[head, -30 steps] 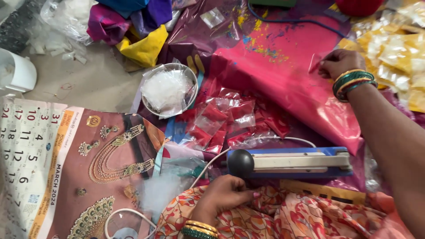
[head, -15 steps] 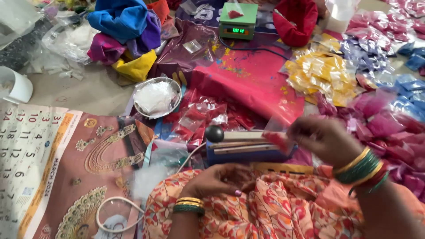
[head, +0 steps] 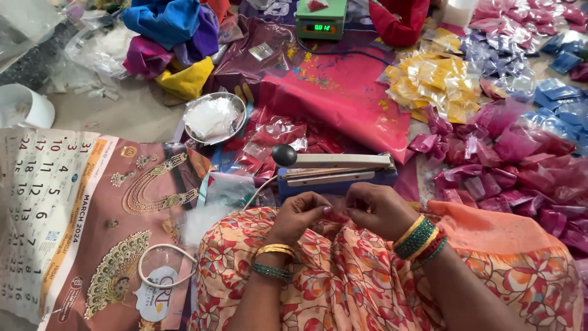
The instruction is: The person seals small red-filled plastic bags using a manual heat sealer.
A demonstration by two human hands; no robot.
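Note:
My left hand [head: 300, 214] and my right hand [head: 375, 208] meet fingertip to fingertip over my lap, just in front of a blue heat sealer [head: 337, 175]. Between them they pinch a small packet [head: 338, 211], which the fingers mostly hide. The sealer's white arm is slightly raised, and its black knob [head: 283, 154] points left. Both wrists wear bangles. My lap is covered in floral orange cloth [head: 343, 282].
A steel bowl of white powder [head: 211, 116] sits left of the sealer, with red packets [head: 275, 138] beside it. A green digital scale [head: 321, 21] is at the back. Yellow [head: 435, 86], magenta [head: 508, 165] and blue packets [head: 557, 92] are piled on the right. A calendar sheet [head: 43, 208] lies left.
My right hand has come back from the pink sheet to the sealer with a small red packet, then down to my lap, where it meets my left hand. The camera view tilted up.

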